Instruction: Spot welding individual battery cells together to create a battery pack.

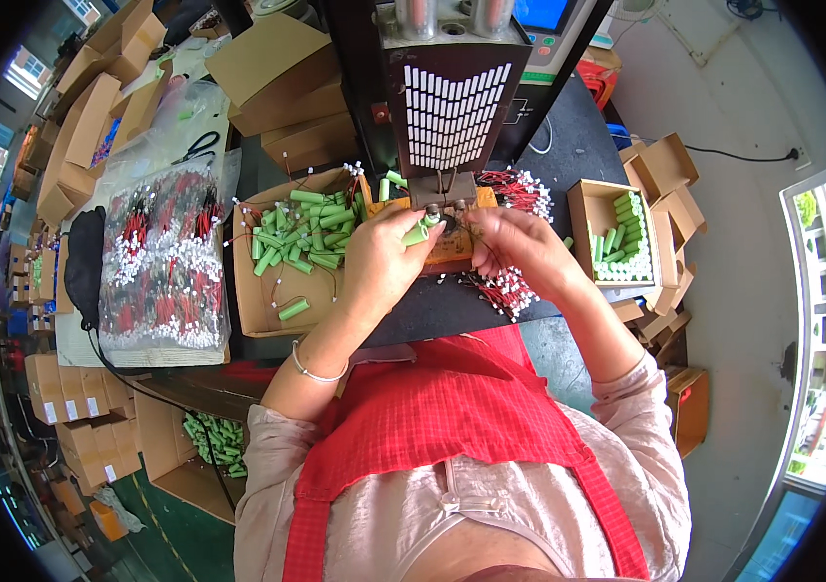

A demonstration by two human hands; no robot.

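My left hand [382, 256] is closed around a green cylindrical battery cell [416, 235], one end of it raised toward the metal tips under the spot welding machine [447, 121]. Close by on the right, my right hand [531, 250] has its fingers pinched together just below the same tips. Whatever they hold is too small to make out; a thin wire may be there. Between the hands sits an orange-yellow block [452, 250], partly covered by them. Red wires with white connectors [508, 293] lie in a pile under my right hand.
Left of my hands, an open cardboard box [259, 289] holds many loose green cells, some with wires. A plastic bag of wired connectors [162, 281] lies farther left, near black scissors [197, 147]. A smaller box [583, 225] of green cells stands at the right.
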